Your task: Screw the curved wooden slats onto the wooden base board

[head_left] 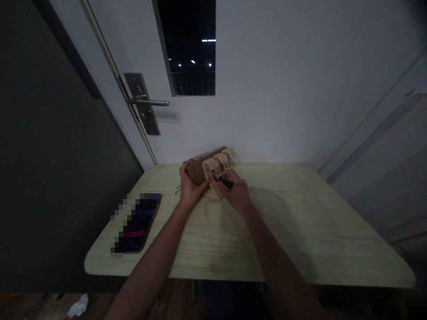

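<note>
A brown wooden block (196, 173) with several pale curved hooks (220, 161) along its side is held tilted over the far middle of the table. My left hand (191, 189) grips its left end, the thumb reaching to the nearest hook. In my right hand (238, 191) is a screwdriver (225, 181) with a black handle. Its shaft points up and left to the face of the nearest hook; whether the tip sits in a screw is too small to tell. Thin metal screws or nails (178, 190) show just left of my left hand.
A phone (143, 222), partly pixelated, lies at the left of the pale wood-grain table (316, 240). Behind the table stands a white door (283, 89) with a metal handle (150, 102) and a dark window (190, 49). A dark panel (50, 155) rises on the left.
</note>
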Available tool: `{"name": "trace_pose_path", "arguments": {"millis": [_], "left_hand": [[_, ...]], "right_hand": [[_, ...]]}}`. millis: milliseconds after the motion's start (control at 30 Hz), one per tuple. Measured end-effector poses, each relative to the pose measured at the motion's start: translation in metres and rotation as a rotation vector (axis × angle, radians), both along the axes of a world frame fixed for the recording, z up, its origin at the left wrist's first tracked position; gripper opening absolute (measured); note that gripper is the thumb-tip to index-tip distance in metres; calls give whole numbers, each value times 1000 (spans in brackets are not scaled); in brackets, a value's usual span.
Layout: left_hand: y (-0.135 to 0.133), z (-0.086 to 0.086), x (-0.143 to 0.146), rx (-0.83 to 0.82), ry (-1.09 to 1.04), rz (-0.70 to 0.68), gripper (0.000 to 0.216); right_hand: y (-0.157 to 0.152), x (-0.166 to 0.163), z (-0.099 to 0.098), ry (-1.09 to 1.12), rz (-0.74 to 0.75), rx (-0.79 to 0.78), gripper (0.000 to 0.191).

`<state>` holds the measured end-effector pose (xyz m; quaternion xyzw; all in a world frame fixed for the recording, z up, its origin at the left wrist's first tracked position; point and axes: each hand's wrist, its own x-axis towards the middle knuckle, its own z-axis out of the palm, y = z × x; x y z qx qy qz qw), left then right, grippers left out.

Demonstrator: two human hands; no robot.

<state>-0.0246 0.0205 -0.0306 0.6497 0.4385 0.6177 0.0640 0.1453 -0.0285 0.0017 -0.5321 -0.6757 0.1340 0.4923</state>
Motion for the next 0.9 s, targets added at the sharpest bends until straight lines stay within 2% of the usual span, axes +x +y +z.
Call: {"name": "trace_pose_path", "arguments": {"millis": [67,233,433,667,900], "left_hand": [[0,0,0,4,2,0,102],[0,1,0,11,5,-3,102],[-1,0,1,-4,15,7,101],[0,0,0,-19,-34,6,100],[1,-1,-1,-10,-16,4,101]], "right_hand": [[0,0,-1,9,-13,-2,22],[0,4,1,20,-28,-5,13],[-4,3,6,-12,-92,3,18],[1,1,-1,-44,99,-34,14],[3,7,-2,-48,62,4,16]]}}
